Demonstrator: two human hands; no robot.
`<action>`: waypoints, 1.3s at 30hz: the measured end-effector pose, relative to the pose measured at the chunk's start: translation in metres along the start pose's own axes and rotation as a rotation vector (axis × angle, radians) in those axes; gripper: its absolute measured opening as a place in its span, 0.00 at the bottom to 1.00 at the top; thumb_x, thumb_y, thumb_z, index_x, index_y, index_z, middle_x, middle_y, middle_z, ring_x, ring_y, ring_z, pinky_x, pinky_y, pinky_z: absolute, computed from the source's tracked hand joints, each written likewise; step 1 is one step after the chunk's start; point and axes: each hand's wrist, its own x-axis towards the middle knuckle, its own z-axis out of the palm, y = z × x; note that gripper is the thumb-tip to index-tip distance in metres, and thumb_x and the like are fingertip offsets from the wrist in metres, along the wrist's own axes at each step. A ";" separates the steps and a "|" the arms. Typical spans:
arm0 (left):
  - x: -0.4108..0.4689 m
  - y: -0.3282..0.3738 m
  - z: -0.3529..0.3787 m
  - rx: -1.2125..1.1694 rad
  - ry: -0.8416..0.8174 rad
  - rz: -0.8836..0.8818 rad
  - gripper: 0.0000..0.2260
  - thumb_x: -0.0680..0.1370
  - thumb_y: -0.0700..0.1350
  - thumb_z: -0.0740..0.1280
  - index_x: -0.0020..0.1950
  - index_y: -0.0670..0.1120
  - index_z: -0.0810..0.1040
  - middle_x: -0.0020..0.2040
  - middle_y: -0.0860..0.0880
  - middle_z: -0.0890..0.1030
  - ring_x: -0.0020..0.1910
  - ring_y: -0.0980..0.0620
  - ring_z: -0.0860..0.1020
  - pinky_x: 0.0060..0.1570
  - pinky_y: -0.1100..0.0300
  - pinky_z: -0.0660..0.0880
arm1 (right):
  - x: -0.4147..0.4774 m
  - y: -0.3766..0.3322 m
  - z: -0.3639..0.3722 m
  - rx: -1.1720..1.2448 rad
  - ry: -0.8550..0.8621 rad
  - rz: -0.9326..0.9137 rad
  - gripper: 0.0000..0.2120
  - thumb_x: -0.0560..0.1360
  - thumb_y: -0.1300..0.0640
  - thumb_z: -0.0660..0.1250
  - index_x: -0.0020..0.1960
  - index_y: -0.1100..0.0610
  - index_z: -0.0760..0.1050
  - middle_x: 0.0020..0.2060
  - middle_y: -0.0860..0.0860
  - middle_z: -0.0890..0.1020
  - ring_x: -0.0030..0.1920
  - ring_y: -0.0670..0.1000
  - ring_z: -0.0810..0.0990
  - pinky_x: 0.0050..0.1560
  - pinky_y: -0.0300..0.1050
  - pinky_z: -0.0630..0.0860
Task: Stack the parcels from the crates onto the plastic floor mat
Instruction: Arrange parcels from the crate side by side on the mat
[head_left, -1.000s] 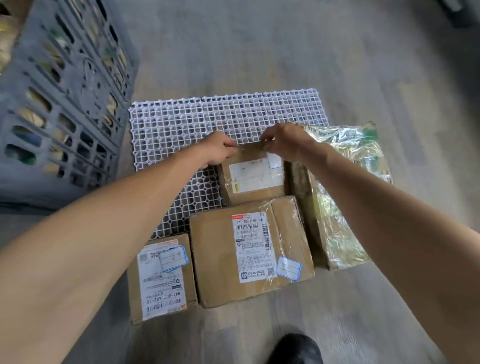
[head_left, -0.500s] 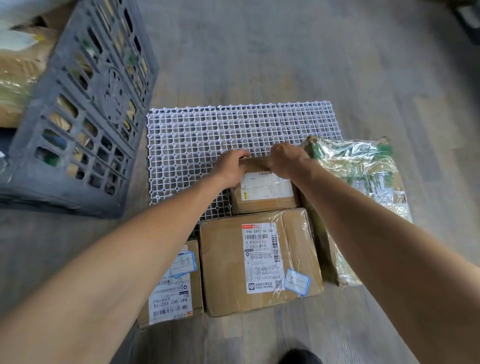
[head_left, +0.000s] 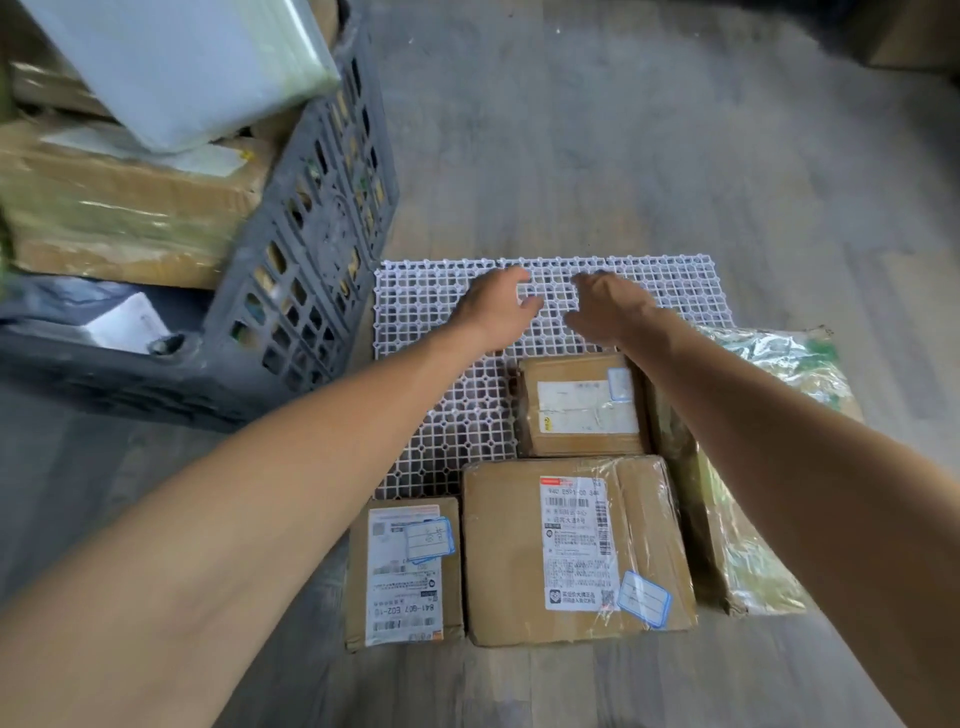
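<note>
A white plastic lattice mat (head_left: 436, 301) lies on the floor. A small brown parcel (head_left: 582, 405) sits on it, with a large brown box (head_left: 576, 551) in front, a narrow labelled box (head_left: 405, 571) at the left and a plastic-wrapped parcel (head_left: 748, 467) at the right. My left hand (head_left: 498, 306) and my right hand (head_left: 602, 306) hover over the bare mat beyond the small parcel, fingers loose, holding nothing. A grey crate (head_left: 311, 234) at the left holds more parcels, among them a brown box (head_left: 119, 208) and a pale wrapped packet (head_left: 176, 67).
Grey wood-look floor (head_left: 623, 130) stretches beyond the mat. A dark bag with a white paper (head_left: 104, 322) lies in the crate's near corner. A dark object (head_left: 914, 36) stands at the far right top.
Both hands have let go of the small brown parcel and lifted away past it over the mat. The view has swung left and up, showing the crate's contents.
</note>
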 end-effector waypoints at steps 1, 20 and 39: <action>0.000 0.003 -0.015 0.026 0.037 0.003 0.23 0.81 0.51 0.65 0.73 0.43 0.71 0.71 0.42 0.74 0.68 0.43 0.73 0.65 0.54 0.71 | 0.000 -0.010 -0.013 0.013 0.024 -0.021 0.23 0.78 0.54 0.63 0.71 0.59 0.68 0.66 0.60 0.75 0.65 0.61 0.75 0.62 0.51 0.73; -0.132 -0.009 -0.244 0.520 0.439 0.074 0.20 0.81 0.53 0.62 0.70 0.46 0.72 0.65 0.44 0.73 0.66 0.42 0.70 0.63 0.46 0.71 | -0.080 -0.186 -0.154 0.004 0.303 -0.349 0.26 0.79 0.47 0.62 0.72 0.58 0.64 0.67 0.59 0.71 0.67 0.62 0.69 0.65 0.56 0.69; -0.212 -0.146 -0.384 0.157 0.582 -0.579 0.21 0.81 0.51 0.62 0.69 0.40 0.74 0.68 0.38 0.75 0.65 0.38 0.74 0.63 0.50 0.72 | -0.136 -0.416 -0.159 0.737 -0.217 -0.490 0.33 0.81 0.44 0.59 0.76 0.65 0.57 0.73 0.60 0.67 0.71 0.60 0.68 0.67 0.50 0.66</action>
